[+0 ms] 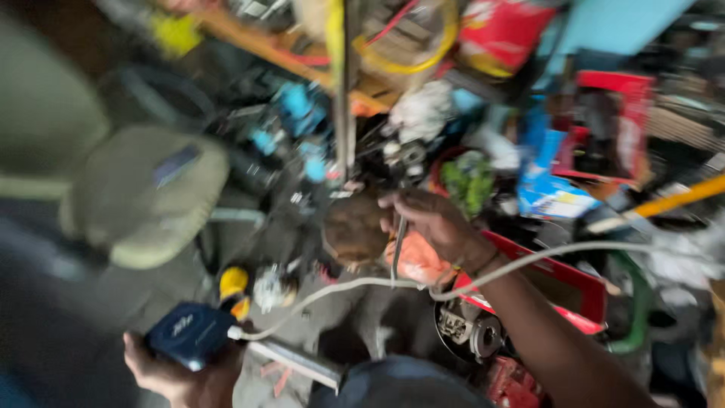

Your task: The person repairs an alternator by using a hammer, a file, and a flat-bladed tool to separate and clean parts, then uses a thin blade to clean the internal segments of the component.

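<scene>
A person's left hand (177,374), at the bottom left of the head view, is clenched around a small dark-blue box-shaped device (190,334) with rounded corners, lifted clear of the workbench. A thin white cable (355,285) plugs into the device's right end and trails right and upward across the frame, past the right forearm. The device lies nearly level, its long axis running left to right with a slight upward tilt, cabled end pointing right toward the middle of the clutter.

The right hand (438,227) reaches forward into the jumble, fingers pinched on a slim grey metal tool (398,249) that hangs almost straight down from the grip, long axis vertical; motion blur hides what kind of tool it is. Just left of that hand sits a rounded brown object (353,230), and directly beneath it a crumpled orange cloth (419,261). A red tray (574,283) lies to the right under the forearm, a padded beige chair seat (143,193) to the left, and a yellow hose loop (423,45) hangs at the top.

By the look of it, the step in hand is picking a tool out of the pile while the device is kept ready. The next move would seem to call for bringing tool and device together near the cabled end without snagging the cable.
</scene>
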